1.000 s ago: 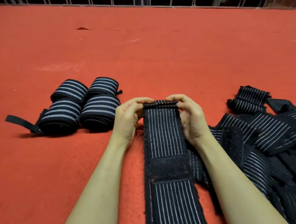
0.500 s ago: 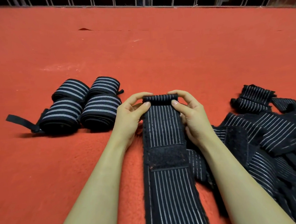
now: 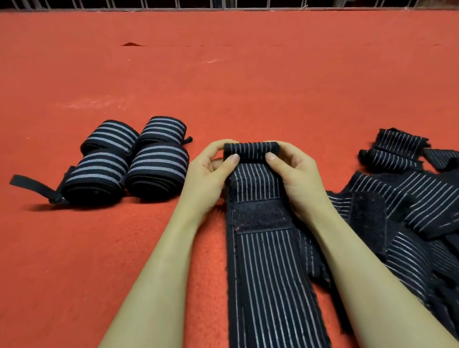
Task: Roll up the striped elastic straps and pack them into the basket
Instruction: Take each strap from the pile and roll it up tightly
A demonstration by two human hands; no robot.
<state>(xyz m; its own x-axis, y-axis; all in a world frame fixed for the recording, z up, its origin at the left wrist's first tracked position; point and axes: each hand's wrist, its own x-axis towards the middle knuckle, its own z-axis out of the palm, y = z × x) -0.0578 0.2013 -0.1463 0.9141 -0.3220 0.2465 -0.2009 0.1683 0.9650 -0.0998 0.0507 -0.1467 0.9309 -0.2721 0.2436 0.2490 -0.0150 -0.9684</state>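
Head view: both hands [image 3: 207, 175] [image 3: 296, 172] grip the strap's roll [image 3: 251, 152] between rolled straps [image 3: 125, 164] and loose pile [image 3: 413, 211].

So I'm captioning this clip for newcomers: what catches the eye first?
Both hands, left hand and right hand, pinch the small roll at the far end of a long black white-striped elastic strap on the red carpet. Four rolled striped straps sit left; a loose strap pile right.

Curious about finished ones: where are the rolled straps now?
Four rolled straps sit clustered on the red mat, left of the left hand.
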